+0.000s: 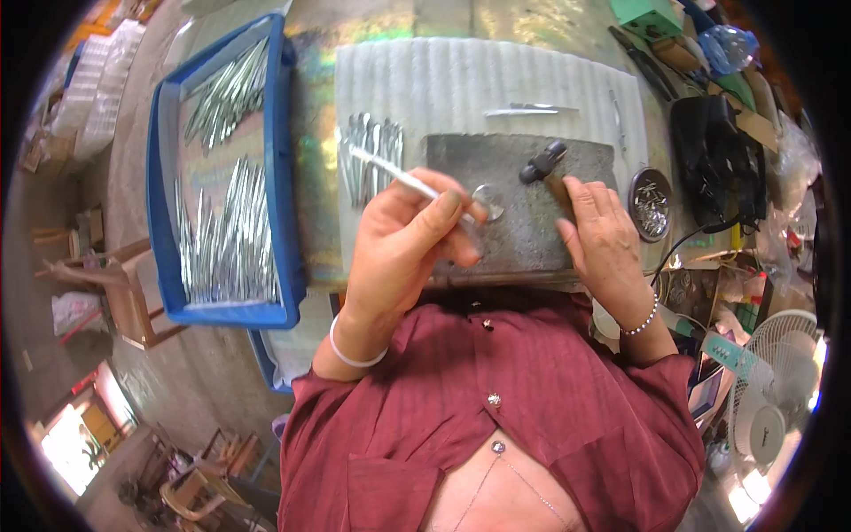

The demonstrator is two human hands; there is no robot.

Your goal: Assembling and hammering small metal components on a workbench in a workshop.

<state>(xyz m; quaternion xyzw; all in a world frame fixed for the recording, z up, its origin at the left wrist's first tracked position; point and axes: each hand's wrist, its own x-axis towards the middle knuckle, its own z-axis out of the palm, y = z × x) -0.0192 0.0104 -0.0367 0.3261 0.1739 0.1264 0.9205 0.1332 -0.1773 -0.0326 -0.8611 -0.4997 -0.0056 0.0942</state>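
My left hand [412,235] pinches a thin silver metal strip [390,173], its near end resting by a small round silver disc [487,200] on a grey stone block [523,208]. My right hand [603,235] grips the wooden handle of a small black-headed hammer [542,163], whose head lies on the block just right of the disc. A bundle of similar silver strips [372,160] lies on a white corrugated mat [479,80] left of the block.
A blue tray [285,177] at left holds several long silver strips. A small round dish of metal bits [650,204] sits right of the block. Black tools, a cable and clutter fill the right side; a white fan [780,390] stands lower right.
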